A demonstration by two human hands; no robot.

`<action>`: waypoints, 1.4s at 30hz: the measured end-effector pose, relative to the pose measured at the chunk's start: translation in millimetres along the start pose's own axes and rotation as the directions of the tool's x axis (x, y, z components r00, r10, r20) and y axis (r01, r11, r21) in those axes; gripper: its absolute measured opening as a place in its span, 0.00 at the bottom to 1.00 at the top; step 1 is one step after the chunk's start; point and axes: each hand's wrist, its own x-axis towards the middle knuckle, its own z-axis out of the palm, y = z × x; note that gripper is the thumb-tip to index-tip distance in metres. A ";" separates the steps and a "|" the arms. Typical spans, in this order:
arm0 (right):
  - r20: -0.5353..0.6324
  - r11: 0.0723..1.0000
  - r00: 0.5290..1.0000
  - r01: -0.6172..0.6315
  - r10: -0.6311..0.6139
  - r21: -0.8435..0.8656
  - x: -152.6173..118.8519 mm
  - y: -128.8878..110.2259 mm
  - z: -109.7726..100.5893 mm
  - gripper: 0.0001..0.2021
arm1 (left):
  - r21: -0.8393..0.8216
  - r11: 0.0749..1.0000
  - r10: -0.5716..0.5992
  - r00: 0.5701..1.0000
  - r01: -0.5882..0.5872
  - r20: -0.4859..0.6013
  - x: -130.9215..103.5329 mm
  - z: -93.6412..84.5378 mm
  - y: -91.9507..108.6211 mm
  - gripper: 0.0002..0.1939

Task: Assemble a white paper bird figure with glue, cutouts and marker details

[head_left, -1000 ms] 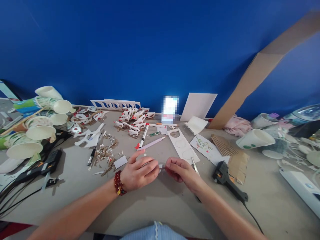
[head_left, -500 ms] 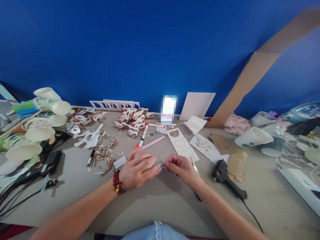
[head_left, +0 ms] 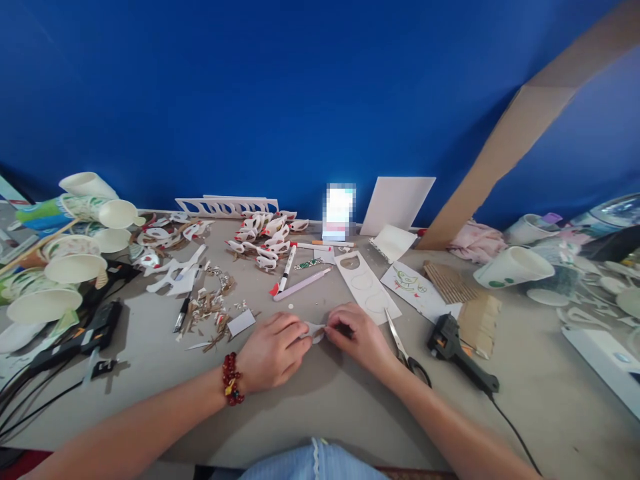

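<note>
Between my hands is a small white cutout (head_left: 316, 331) with a curved edge. My left hand (head_left: 275, 350), with a red bead bracelet at the wrist, has its fingers closed on the cutout's left end. On the right end, the thumb and fingertips of my right hand (head_left: 353, 330) pinch the same piece. Scissors (head_left: 399, 340) with black handles lie just right of my right hand. Beyond the hands lies a white card strip (head_left: 361, 283) with a cut hole and drawn outlines. A small white card (head_left: 241, 323) rests left of my left hand.
White and red cutouts (head_left: 270, 233) are heaped at the back, with brown scraps (head_left: 213, 307) nearer. A black glue gun (head_left: 463, 353) lies right, another (head_left: 85, 337) left beside stacked paper cups (head_left: 75, 260). A lit phone (head_left: 339, 213) stands at the back.
My left hand has turned and its fingers have closed, leaving the white cutout showing more between the hands. More of the scissors shows beside my right hand. The view has shifted slightly.
</note>
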 end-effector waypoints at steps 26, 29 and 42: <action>-0.047 1.000 0.999 0.004 -0.005 -0.025 -2.0 -1.3 8.9 0.05 | 0.014 0.999 -0.040 0.997 0.040 0.071 -4.6 15.4 4.9 0.15; -0.035 0.999 0.999 -0.007 0.006 -0.031 -2.4 -1.2 9.2 0.05 | 0.028 0.998 -0.055 0.995 0.053 0.079 -4.2 14.9 5.9 0.15; -0.033 0.997 0.999 -0.013 0.011 -0.079 -2.2 -3.1 11.1 0.06 | 0.060 0.996 -0.074 0.987 0.066 0.141 -1.8 13.9 8.0 0.17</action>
